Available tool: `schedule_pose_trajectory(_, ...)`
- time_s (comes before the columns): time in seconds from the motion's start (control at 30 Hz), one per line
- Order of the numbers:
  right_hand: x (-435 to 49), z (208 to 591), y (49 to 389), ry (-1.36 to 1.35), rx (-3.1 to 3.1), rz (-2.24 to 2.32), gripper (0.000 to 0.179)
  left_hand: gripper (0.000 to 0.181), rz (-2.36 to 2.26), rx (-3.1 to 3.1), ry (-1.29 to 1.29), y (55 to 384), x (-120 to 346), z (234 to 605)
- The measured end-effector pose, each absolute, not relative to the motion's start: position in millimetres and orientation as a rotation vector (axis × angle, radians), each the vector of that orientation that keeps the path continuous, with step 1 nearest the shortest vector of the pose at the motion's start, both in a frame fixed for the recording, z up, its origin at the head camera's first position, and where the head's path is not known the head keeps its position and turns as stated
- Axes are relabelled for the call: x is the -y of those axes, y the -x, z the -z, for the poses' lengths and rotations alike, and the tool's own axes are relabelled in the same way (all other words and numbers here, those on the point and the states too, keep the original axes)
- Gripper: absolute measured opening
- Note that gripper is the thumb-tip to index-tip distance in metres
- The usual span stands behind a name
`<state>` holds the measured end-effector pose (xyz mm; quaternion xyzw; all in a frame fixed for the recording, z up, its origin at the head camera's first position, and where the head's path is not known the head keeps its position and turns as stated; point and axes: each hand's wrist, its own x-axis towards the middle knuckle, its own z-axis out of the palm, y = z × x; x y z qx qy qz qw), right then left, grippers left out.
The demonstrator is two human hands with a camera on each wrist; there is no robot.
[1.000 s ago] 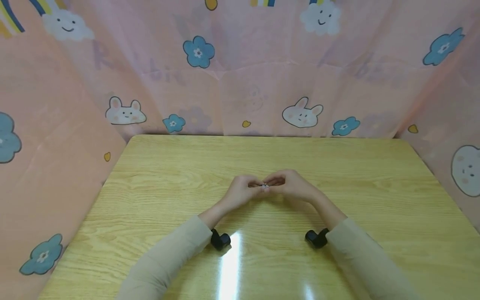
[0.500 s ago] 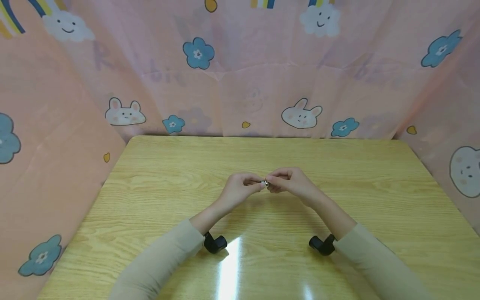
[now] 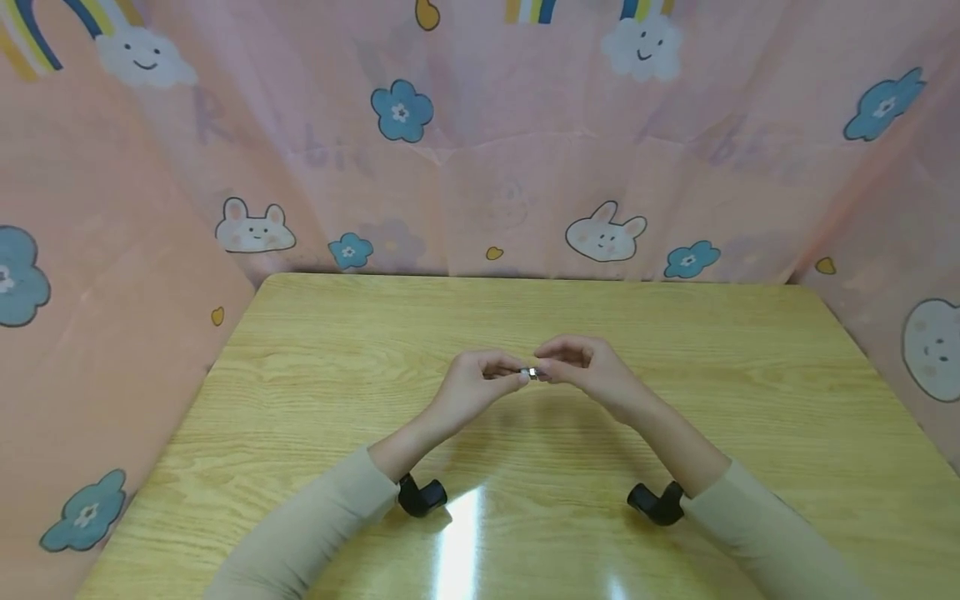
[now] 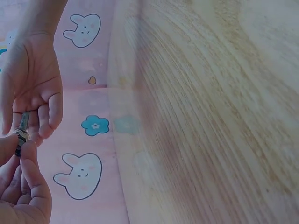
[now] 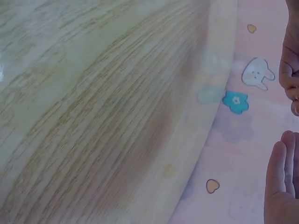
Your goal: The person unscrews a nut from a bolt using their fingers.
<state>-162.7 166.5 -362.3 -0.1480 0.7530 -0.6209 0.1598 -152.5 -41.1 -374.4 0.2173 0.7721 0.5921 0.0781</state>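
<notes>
Pinching a bolt point(image 4: 24, 122), the left hand point(image 3: 472, 387) sits beside the right hand point(image 3: 600, 377).

Small silver threaded metal bolt point(image 3: 533, 374) between left hand point(image 3: 472, 384) and right hand point(image 3: 596, 375), over rectangular yellowish wooden table point(image 3: 360, 325), midway between side edges; pink printed cloth point(image 3: 480, 167) behind far edge.
</notes>
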Motion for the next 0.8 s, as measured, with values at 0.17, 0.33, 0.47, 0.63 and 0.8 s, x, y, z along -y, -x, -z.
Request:
schedule_pose_trajectory(0.17, -162, 359, 158, 0.33, -2.136, 1.776, 0.036, 0.016, -1.771, -2.326, -0.65, 147, 43, 370)
schedule_pose_trajectory(0.33, -157, 357, 154, 0.336, -2.135, 1.782, 0.031, 0.017, -1.77, -2.319, -0.636, 144, 44, 366)
schedule_pose_trajectory(0.47, -157, 356, 151, 0.38, -2.132, 1.794, 0.027, 0.017, -1.78, -2.309, -0.657, 142, 45, 364)
schedule_pose_trajectory(0.63, -158, 354, 149, 0.409, -2.153, 1.771, 0.03, 0.017, -1.798, -2.292, -0.691, 141, 47, 364)
schedule_pose_trajectory(0.8, -158, 351, 148, 0.402, -2.145, 1.771, 0.033, 0.017, -1.816, -2.288, -0.682, 141, 47, 364)
